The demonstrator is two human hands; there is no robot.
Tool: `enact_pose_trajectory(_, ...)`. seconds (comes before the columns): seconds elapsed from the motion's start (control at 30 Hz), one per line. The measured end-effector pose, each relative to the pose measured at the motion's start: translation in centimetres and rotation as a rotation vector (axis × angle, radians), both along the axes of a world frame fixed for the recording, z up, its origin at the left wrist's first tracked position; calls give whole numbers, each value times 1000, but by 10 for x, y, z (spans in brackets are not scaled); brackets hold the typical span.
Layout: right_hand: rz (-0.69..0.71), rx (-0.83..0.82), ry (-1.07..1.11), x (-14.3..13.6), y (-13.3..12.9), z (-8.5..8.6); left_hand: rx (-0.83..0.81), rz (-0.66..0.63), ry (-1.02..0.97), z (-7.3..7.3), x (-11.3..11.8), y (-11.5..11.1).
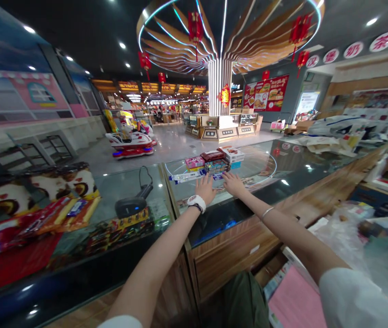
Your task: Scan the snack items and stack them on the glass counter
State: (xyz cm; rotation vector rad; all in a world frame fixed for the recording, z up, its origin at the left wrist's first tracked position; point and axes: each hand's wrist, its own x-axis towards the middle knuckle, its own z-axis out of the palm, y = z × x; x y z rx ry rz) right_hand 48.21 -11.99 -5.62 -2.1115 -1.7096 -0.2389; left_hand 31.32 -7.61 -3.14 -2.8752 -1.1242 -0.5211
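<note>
Both my arms reach over a glass counter (248, 191). My left hand (205, 189), with a white watch at its wrist, is open with its fingers spread, just in front of long white-and-blue packets (187, 176). My right hand (234, 185) is open too, fingers stretched toward a small blue packet (217, 176); whether they touch it I cannot tell. Behind the hands sits a group of packaged goods: a pink box (194, 162), a dark red packet (212, 156), a patterned blue box (216, 166) and a white box (233, 155) on a light-blue one (235, 165).
To the left, a black barcode scanner (133, 205) rests on the glass near several snack packets (78, 212). Paper and plastic wrapping (330, 145) covers the counter's far right. An open drawer (269, 269) and a pink sheet (296, 298) lie below my right arm.
</note>
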Motion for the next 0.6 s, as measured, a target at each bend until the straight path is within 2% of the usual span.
enact_pose_trajectory(0.1,38,-37,-119,-12,-5,8,53,-23,20,6,-23,-10)
enact_pose_trajectory(0.23,153,-22,-148,-42,-10,23,124,-20,50,14,-66,-26)
enact_pose_trajectory(0.4,307,37,-102,-101,-14,36,168,19,52,20,-125,-48)
enact_pose_trajectory(0.6,502,98,-44,-177,-13,47,161,178,4,28,-188,-65)
